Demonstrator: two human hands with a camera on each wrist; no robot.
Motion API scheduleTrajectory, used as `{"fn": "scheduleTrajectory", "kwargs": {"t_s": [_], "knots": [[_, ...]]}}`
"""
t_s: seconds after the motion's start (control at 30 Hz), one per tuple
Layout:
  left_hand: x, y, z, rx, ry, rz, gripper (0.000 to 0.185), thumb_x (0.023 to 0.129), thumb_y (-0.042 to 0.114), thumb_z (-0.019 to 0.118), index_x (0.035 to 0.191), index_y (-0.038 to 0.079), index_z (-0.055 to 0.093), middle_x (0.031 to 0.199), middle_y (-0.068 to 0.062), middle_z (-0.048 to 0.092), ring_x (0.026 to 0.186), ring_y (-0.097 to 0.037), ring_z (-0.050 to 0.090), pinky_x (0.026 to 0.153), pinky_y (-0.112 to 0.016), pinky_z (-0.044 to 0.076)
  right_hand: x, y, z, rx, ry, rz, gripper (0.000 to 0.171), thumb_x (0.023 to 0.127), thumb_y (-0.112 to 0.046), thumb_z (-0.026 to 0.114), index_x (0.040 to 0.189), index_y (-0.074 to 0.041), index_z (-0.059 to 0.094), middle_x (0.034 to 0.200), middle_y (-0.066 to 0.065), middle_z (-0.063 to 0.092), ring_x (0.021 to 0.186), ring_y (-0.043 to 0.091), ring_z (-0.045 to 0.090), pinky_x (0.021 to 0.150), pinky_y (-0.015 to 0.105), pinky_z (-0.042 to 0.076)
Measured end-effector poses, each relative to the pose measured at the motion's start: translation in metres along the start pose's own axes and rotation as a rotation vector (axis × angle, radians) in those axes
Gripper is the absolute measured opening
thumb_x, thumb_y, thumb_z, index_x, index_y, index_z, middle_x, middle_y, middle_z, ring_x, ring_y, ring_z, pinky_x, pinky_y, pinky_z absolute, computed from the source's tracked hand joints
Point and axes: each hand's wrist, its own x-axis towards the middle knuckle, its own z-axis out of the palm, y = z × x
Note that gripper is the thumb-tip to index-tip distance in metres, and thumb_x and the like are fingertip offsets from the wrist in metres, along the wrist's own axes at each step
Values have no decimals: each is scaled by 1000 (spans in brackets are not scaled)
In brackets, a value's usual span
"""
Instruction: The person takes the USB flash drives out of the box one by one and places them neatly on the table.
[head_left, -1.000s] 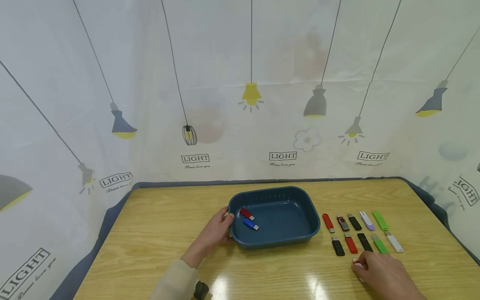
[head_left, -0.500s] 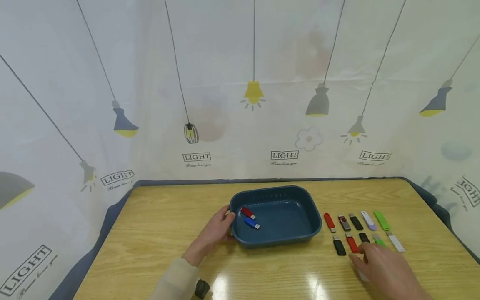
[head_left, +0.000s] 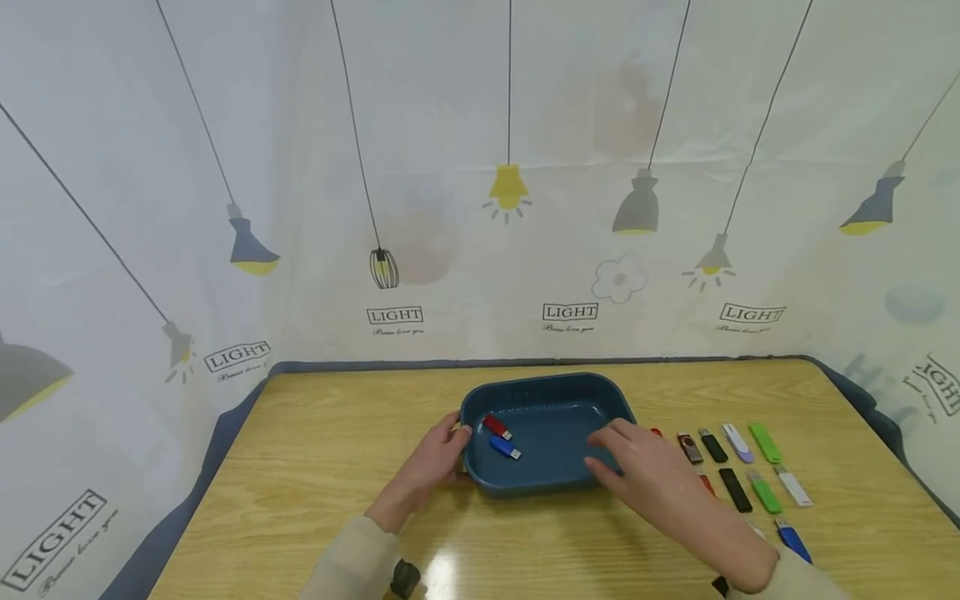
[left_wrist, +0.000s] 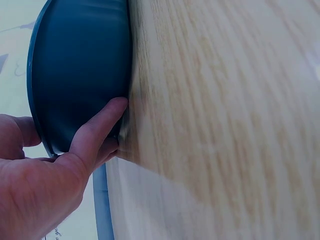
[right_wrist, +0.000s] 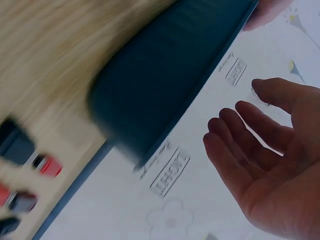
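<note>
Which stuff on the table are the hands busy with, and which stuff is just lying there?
Busy with:
left hand gripping the blue tray
right hand, open over the tray
red USB stick and blue USB stick inside the tray

Just lying there:
green USB sticks
black USB stick
white USB stick
wooden table

The head view looks forward and down from above the near edge of the wooden table, taking in the blue tray, both hands and the curtain backdrop. The left wrist view sits very close, low at the table surface, facing the tray's outer wall. The right wrist view, blurred, looks up from below the palm. All three share the tray.
</note>
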Motion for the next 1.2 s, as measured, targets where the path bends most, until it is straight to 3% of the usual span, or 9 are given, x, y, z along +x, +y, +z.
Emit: {"fn": "scheduleTrajectory", "kwargs": {"t_s": [0.27, 0.53, 0.77, 1.03, 1.2], "knots": [[0, -3, 0, -4, 2, -7, 55, 113, 20, 37, 161, -4, 23, 153, -36, 41, 129, -48, 55, 82, -53, 62, 52, -32, 33, 40, -26, -113, 25, 92, -23, 81, 112, -8, 76, 99, 2, 67, 85, 19, 67, 70, 36, 59], [0, -2, -1, -5, -24, 2, 55, 114, 20, 36, 161, -3, 22, 154, -35, 41, 131, -49, 53, 84, -53, 62, 89, -45, 61, 118, -171, -77, 22, 94, -18, 78, 113, -6, 77, 93, 4, 64, 75, 16, 58, 64, 35, 54], [0, -2, -3, -9, -47, 11, 55, 114, 20, 35, 162, -3, 20, 153, -35, 41, 132, -48, 53, 84, -51, 62, 102, -50, 80, 67, -191, -144, 15, 93, -13, 78, 105, -5, 78, 86, 5, 60, 70, 18, 54, 59, 32, 50], [1, -2, -3, -4, -46, 13, 54, 114, 20, 34, 161, -3, 20, 153, -36, 41, 130, -48, 55, 84, -50, 62, 109, -52, 89, 15, -201, -116, 10, 93, -14, 78, 87, -7, 77, 79, 5, 56, 64, 19, 49, 57, 33, 46], [1, -3, -4, 3, -44, 15, 54, 114, 19, 34, 161, -3, 21, 152, -35, 42, 129, -46, 56, 84, -50, 62, 108, -52, 90, 12, -205, -148, 7, 93, -15, 78, 93, -9, 79, 81, 5, 57, 68, 20, 51, 60, 34, 48]]}}
